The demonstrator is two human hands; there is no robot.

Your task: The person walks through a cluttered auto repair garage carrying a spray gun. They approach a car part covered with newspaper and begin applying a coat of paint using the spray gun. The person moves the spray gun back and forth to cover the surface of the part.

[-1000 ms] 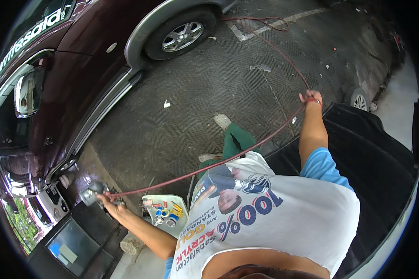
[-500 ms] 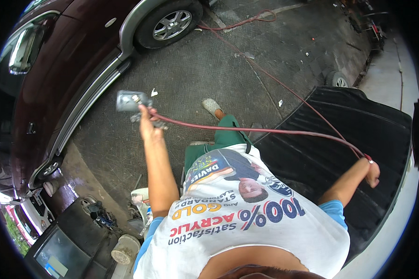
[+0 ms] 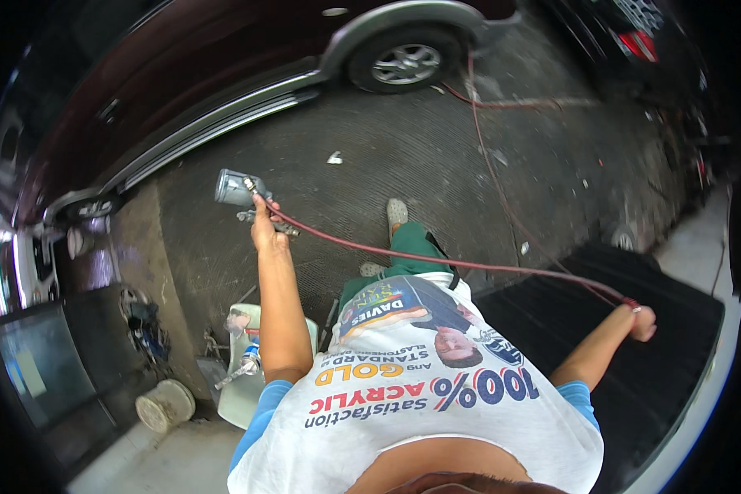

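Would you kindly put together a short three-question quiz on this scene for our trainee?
1. True or false: the left hand holds a silver metal spray gun with a cup.
2. What does the right hand close its grip on?
A. a white plastic bucket
B. the thin red air hose
C. a wheel
3. Fill in: the large flat black panel lies to the person's ____ side.

Key:
1. True.
2. B; the hose runs from the gun across the body to that hand.
3. Right; the dark maroon car stands on the far side of the grey concrete floor.
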